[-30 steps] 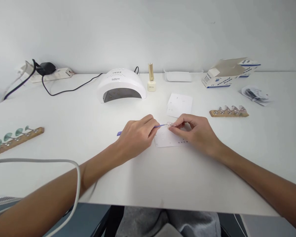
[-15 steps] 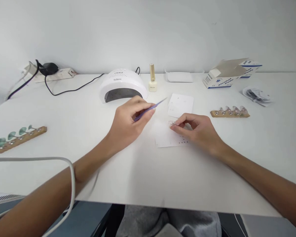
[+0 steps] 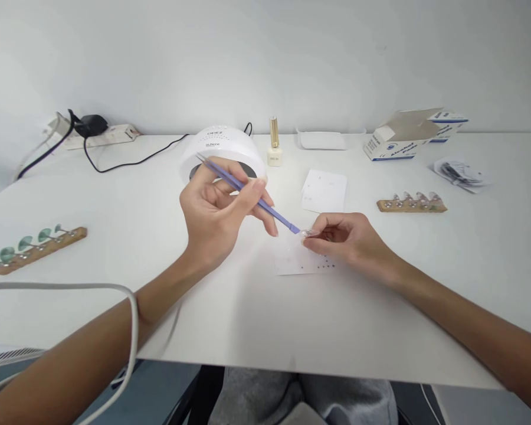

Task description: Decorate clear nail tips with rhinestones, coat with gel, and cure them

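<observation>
My left hand (image 3: pixel 212 218) is closed around purple tweezers (image 3: pixel 272 212). Their metal points aim up and to the left, and the blunt flat end points down to the right. That end meets, or nearly meets, a small clear false nail (image 3: pixel 305 234) pinched between the thumb and fingers of my right hand (image 3: pixel 356 239). Glare hides the nail's surface detail. Below my right hand lies a white card (image 3: pixel 287 264) with several tiny dark bits on it. Another white card (image 3: pixel 324 190) rests just behind.
A white nail lamp (image 3: pixel 216 139) and a gold-capped polish bottle (image 3: pixel 274 154) stand at the back. Wooden nail stands flank me, left (image 3: pixel 39 252) and right (image 3: pixel 411 205). An alcohol pad box (image 3: pixel 393 147) is back right. A white cable (image 3: pixel 135 319) crosses my left forearm.
My left hand has turned the tweezers end for end, bringing the flat end to the false nail. My right hand has shifted slightly toward me, still pinching the nail.
</observation>
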{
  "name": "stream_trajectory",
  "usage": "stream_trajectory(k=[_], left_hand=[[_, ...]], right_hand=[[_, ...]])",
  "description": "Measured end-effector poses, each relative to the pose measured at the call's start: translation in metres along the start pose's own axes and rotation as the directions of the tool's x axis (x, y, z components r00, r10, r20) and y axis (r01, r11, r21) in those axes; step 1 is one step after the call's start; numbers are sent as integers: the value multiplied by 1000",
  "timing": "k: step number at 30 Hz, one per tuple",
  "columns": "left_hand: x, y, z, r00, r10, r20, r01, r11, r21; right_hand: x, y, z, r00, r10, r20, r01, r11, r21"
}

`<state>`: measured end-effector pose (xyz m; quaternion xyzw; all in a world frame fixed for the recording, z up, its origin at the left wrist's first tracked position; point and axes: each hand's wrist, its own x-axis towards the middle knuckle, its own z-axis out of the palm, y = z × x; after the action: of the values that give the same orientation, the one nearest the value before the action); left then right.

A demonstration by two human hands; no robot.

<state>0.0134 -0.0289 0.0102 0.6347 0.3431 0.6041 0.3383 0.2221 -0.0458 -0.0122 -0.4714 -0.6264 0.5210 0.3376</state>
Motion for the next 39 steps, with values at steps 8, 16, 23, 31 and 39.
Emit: stream_trajectory(k=[8,16,23,31,39], left_hand=[[-13,4,6,992,99,82,-105,992,76],[-12,4,3,986,112,126,-127,985,119],[-13,3,2,991,64,121,-76,993,91],[-10,2,0,992,77,97,-83,995,63],[-11,-1,-1,994,90,53,-93,994,52]], right_hand=[[0,0,-2,1000,16,5,-16,999,33],[1,-6,-3,998,53,20,-54,997,56],[0,-4,-4,998,59,19,-60,994,92],[1,-3,-5,998,59,20,-61,989,133],[2,-5,-4,997,74,14,-75,991,110]])
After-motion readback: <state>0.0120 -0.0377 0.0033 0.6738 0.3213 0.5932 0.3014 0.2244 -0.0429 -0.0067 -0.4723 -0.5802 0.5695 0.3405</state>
